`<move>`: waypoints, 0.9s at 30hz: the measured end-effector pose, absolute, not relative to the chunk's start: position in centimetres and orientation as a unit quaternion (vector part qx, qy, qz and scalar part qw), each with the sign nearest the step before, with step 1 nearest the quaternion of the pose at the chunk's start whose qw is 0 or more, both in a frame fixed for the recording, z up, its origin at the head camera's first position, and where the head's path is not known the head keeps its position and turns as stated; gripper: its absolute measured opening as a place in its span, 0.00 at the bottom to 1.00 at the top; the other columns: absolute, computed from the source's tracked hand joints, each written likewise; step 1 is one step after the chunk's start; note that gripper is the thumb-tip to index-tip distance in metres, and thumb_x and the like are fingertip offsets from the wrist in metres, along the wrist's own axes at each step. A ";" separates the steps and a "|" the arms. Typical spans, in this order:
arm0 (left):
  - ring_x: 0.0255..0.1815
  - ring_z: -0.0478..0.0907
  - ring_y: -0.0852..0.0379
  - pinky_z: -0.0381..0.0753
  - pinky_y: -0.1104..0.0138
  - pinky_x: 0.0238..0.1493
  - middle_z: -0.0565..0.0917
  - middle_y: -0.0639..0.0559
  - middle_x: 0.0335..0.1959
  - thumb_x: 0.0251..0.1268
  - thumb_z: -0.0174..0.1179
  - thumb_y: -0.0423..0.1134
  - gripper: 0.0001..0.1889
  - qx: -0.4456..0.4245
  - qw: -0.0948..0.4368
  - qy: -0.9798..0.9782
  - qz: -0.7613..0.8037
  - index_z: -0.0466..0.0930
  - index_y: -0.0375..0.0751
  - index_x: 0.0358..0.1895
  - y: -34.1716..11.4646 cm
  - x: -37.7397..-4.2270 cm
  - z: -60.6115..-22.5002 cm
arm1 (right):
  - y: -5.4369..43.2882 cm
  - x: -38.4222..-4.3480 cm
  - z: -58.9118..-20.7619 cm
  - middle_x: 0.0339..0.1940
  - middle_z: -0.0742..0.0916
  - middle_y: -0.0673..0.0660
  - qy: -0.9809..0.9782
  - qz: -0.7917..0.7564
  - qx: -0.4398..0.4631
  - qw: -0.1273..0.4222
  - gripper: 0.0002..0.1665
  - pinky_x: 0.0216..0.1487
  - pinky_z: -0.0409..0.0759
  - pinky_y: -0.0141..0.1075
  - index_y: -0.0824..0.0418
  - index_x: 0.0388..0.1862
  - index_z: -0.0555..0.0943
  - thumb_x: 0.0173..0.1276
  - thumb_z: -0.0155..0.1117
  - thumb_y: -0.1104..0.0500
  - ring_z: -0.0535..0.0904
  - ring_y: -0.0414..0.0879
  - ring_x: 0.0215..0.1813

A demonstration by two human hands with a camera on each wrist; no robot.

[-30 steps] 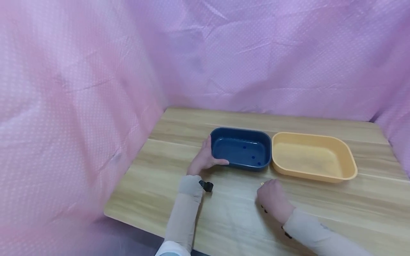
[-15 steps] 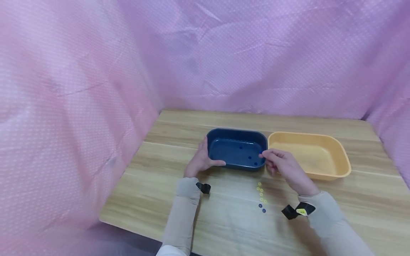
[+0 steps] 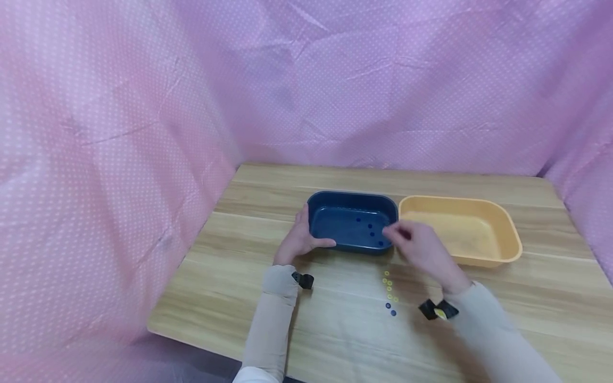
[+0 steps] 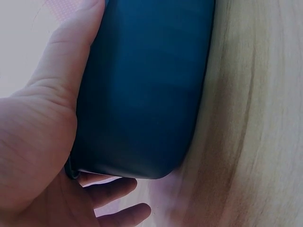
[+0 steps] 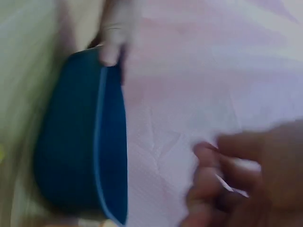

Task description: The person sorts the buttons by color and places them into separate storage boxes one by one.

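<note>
My left hand (image 3: pixel 299 239) grips the left end of a dark blue plastic bin (image 3: pixel 351 248), thumb along its front wall and fingers round the end. In the left wrist view, the thumb (image 4: pixel 59 59) lies against the bin's wall (image 4: pixel 147 94). My right hand (image 3: pixel 423 250) hovers over the bin's right end, fingers bent and fingertips near the rim. The right wrist view is blurred; no object shows between those fingers (image 5: pixel 206 184). Several small dark blue discs (image 3: pixel 372 234) lie on the bin's floor.
A yellow bin (image 3: pixel 498 263) stands close against the blue bin's right side. In front of them, several small yellow rings (image 3: pixel 389 289) and two blue discs (image 3: pixel 393 313) form a rough line on the wooden table (image 3: pixel 230 276). Pink sheeting (image 3: pixel 335 96) hangs behind.
My right hand rose from the small pieces on the table to the blue bin with a blue disc, then let it go; one more disc lies inside. The left hand stays on the bin.
</note>
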State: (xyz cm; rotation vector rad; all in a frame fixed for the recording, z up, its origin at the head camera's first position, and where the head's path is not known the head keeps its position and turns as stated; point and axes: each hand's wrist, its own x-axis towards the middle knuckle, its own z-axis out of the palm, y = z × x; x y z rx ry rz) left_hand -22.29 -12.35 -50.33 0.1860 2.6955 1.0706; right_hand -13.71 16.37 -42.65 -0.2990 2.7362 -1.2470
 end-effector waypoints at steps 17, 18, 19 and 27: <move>0.73 0.54 0.41 0.61 0.46 0.69 0.42 0.43 0.79 0.40 0.76 0.62 0.72 0.056 0.114 0.920 0.370 0.28 0.47 0.78 -12.7 -22.2 -50.1 | 13.4 -3.6 -50.4 0.23 0.76 0.59 0.925 0.099 -0.352 -0.105 0.06 0.27 0.73 0.42 0.70 0.25 0.80 0.55 0.56 0.69 0.69 0.50 0.26; 0.74 0.54 0.41 0.61 0.47 0.69 0.42 0.43 0.79 0.39 0.75 0.63 0.72 0.056 0.113 0.921 0.368 0.28 0.47 0.78 -12.8 -22.2 -50.1 | 13.0 -3.5 -50.4 0.21 0.74 0.59 0.921 0.115 -0.356 -0.108 0.08 0.27 0.72 0.41 0.71 0.24 0.79 0.55 0.53 0.69 0.68 0.50 0.25; 0.74 0.53 0.41 0.60 0.47 0.69 0.42 0.43 0.79 0.39 0.75 0.63 0.72 0.055 0.112 0.922 0.367 0.28 0.47 0.78 -12.8 -22.1 -50.1 | 12.6 -3.5 -50.4 0.20 0.73 0.59 0.918 0.133 -0.357 -0.109 0.09 0.26 0.70 0.40 0.71 0.23 0.78 0.56 0.52 0.69 0.67 0.49 0.25; 0.75 0.50 0.42 0.59 0.46 0.70 0.40 0.44 0.79 0.42 0.76 0.60 0.70 0.064 0.117 0.921 0.366 0.28 0.47 0.78 -12.2 -22.1 -49.9 | 10.8 -4.5 -49.3 0.12 0.70 0.55 0.925 0.189 -0.325 -0.056 0.12 0.23 0.63 0.36 0.63 0.12 0.75 0.53 0.61 0.66 0.65 0.45 0.18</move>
